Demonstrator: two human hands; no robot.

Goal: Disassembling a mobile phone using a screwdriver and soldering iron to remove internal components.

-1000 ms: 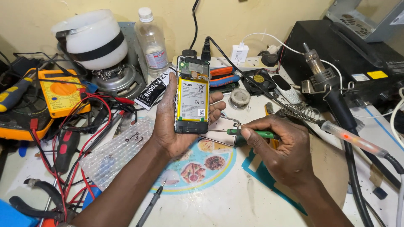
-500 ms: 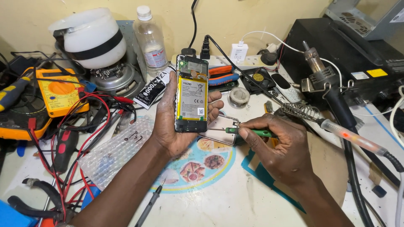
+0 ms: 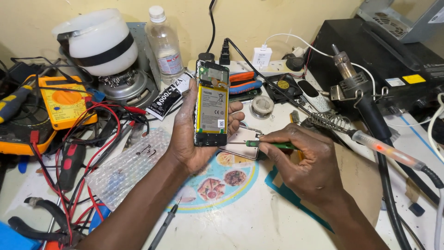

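Yellow battery up, the opened phone [image 3: 212, 105] lies in the left hand [image 3: 194, 134], fingers curled round its edges, above the middle of the counter [image 3: 259, 222]. The right hand [image 3: 305, 162] pinches a green-handled screwdriver [image 3: 259, 144], tip at the phone's lower right edge (beside the loose back cover [image 3: 243, 148]); a slip there could, I judge, gouge the battery or flick a screw into the clutter.

— How is the left hand [image 3: 194, 134] placed?
— The forearm comes up from the bottom edge, the palm faces up and toward the camera. The fingers [image 3: 233, 118] curl in from the right side and the thumb lies along the left side, so the hand is closed in a grip.

— And the right hand [image 3: 305, 162]?
— It enters from the lower right, back of the hand upward. Its fingertips are pinched together and point left, toward the left hand.
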